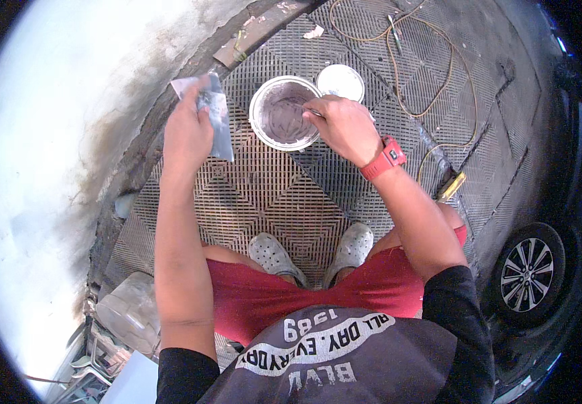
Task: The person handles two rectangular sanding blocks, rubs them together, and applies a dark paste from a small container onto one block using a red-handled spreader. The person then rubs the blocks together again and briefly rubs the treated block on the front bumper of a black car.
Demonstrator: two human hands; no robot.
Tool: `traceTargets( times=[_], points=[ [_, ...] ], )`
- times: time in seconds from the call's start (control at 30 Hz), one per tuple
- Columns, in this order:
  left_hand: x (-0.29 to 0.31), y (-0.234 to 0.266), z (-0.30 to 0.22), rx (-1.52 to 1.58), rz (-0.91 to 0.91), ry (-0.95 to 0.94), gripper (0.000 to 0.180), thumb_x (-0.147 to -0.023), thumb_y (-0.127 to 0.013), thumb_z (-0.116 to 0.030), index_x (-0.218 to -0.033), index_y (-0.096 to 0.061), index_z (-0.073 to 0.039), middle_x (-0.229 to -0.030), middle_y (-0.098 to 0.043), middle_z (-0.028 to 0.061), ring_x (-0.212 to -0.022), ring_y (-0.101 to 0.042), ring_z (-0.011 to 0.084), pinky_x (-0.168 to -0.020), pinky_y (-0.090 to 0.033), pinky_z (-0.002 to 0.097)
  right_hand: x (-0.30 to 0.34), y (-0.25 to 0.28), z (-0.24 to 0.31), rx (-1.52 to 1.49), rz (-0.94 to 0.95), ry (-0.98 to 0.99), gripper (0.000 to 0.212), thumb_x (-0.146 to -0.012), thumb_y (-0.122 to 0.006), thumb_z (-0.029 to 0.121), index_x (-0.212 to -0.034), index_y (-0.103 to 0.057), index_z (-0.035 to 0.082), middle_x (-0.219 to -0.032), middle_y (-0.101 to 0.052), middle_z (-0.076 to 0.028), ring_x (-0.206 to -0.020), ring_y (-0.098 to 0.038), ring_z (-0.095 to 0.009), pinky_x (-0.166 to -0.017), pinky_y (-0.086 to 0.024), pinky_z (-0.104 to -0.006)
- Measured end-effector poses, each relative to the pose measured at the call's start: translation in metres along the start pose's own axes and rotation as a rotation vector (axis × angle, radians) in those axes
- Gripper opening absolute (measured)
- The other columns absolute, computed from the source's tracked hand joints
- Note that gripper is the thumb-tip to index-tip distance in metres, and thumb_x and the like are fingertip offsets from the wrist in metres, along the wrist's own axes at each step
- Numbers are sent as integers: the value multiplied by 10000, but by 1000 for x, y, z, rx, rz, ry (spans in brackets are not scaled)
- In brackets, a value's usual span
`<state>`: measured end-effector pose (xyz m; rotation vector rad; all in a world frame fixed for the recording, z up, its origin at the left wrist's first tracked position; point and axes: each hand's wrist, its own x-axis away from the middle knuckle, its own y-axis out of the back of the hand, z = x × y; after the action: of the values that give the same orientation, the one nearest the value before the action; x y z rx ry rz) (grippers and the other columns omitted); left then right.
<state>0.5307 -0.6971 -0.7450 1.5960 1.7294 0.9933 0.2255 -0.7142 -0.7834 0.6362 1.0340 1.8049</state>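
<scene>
My left hand [189,135] is closed on a flat, thin grey plate [220,124], smeared with paste near its upper part. To the right of it, an open round white tub [258,128] of greyish-mauve paste [281,111] stands on the floor. Over the tub's right rim is my right hand [346,128], its fingers pinched around a thin tool [315,112]. Only a sliver of that tool shows; the rest is hidden by the fingers. A round white lid [341,82] lies just behind the tub, partly covered by my right hand.
Slatted tiles [257,195] cover the floor. A whitish wall [55,135] rises at left. A thin hose [449,81] curls at far right, near a yellow-handled tool [452,187]. A dark car's wheel [528,276] stands at right, and a clear container [129,311] at lower left.
</scene>
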Motion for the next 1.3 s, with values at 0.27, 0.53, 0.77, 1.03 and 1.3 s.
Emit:
traceTargets(
  times=[0.27,0.53,0.77,1.03,1.3],
  points=[
    [5,-64,19,-195,385,64,434,-1002,-747,-323,-1342,-755,-52,-1236,-715,332,-1249,-674,492,-1095,-523,517,3,18,-7,-65,-34,2,232,-1034,-712,236,-1146,-817,62,-967,-702,-133,-824,-737,-372,-773,-590,-492],
    [13,-76,-11,-146,369,-118,530,-865,-901,-297,-1249,-723,23,-1368,-672,272,-1204,-690,476,-1030,-546,553,17,23,-27,-44,-36,35,258,-1031,-716,238,-1189,-798,51,-976,-689,-122,-856,-745,-338,-775,-588,-477],
    [38,-82,-52,-150,256,-217,623,-815,-930,-309,-1300,-721,23,-1411,-666,250,-1052,-758,444,-927,-608,519,35,28,-46,0,-14,48,231,-1002,-728,234,-1166,-811,96,-1020,-713,-119,-970,-745,-349,-808,-600,-484],
    [44,-90,-60,-202,256,-212,683,-789,-938,-347,-1340,-705,-18,-1437,-658,228,-1035,-759,450,-903,-615,522,47,32,-49,23,-76,66,228,-990,-743,211,-1177,-807,98,-1015,-717,-96,-947,-746,-329,-789,-606,-467],
    [45,-87,-56,-192,249,-201,707,-781,-938,-351,-1363,-694,-33,-1420,-678,209,-1102,-740,447,-937,-601,513,47,20,-46,-47,-70,77,246,-1027,-716,218,-1223,-797,93,-1072,-745,-78,-900,-745,-324,-771,-605,-450]
  ],
)
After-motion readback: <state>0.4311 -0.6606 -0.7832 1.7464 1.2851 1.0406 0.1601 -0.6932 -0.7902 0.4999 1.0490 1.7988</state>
